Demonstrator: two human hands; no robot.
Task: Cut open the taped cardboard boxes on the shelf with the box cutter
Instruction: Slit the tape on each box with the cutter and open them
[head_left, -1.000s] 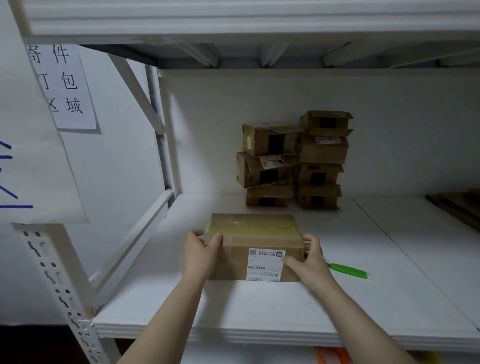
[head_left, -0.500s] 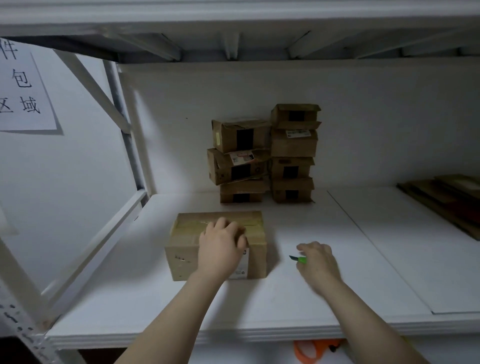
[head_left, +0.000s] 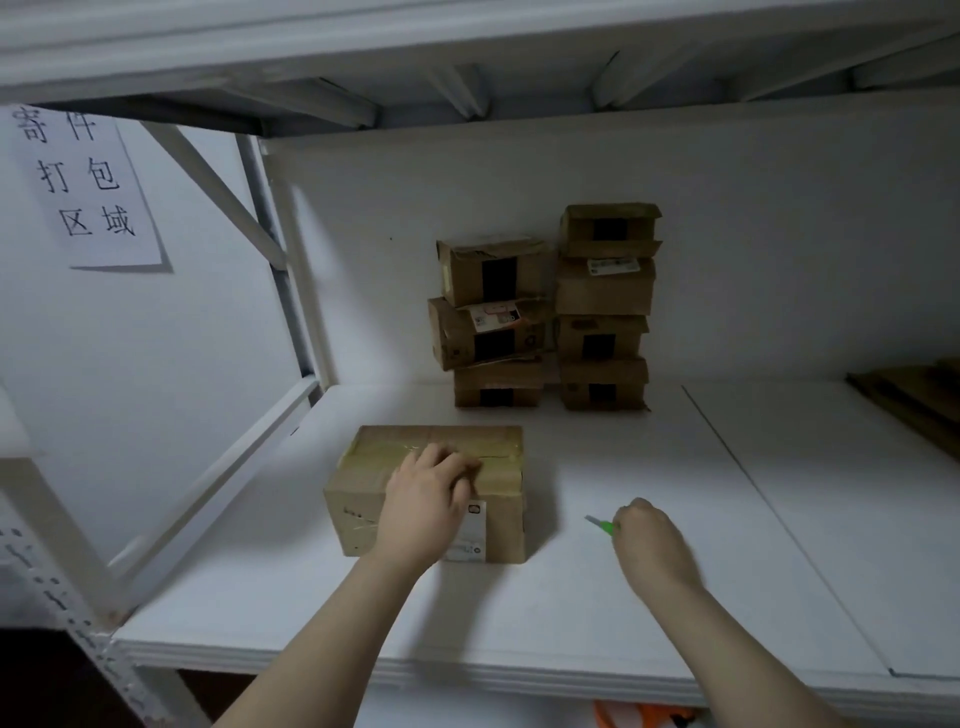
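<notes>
A taped cardboard box with a white label on its front stands on the white shelf, left of centre. My left hand rests on its top front edge, fingers bent over the yellowish tape. To the right of the box, my right hand grips the green box cutter, whose tip pokes out toward the box. Most of the cutter is hidden inside my fist. The cutter is apart from the box.
Several small taped boxes are stacked in two columns against the back wall. Flat brown cardboard lies at the far right. A shelf beam runs overhead, a diagonal brace on the left. Something orange shows below the shelf.
My right hand left the box, reached the green cutter and closed round it. My left hand moved from the box's left side onto its top. The view shifted.
</notes>
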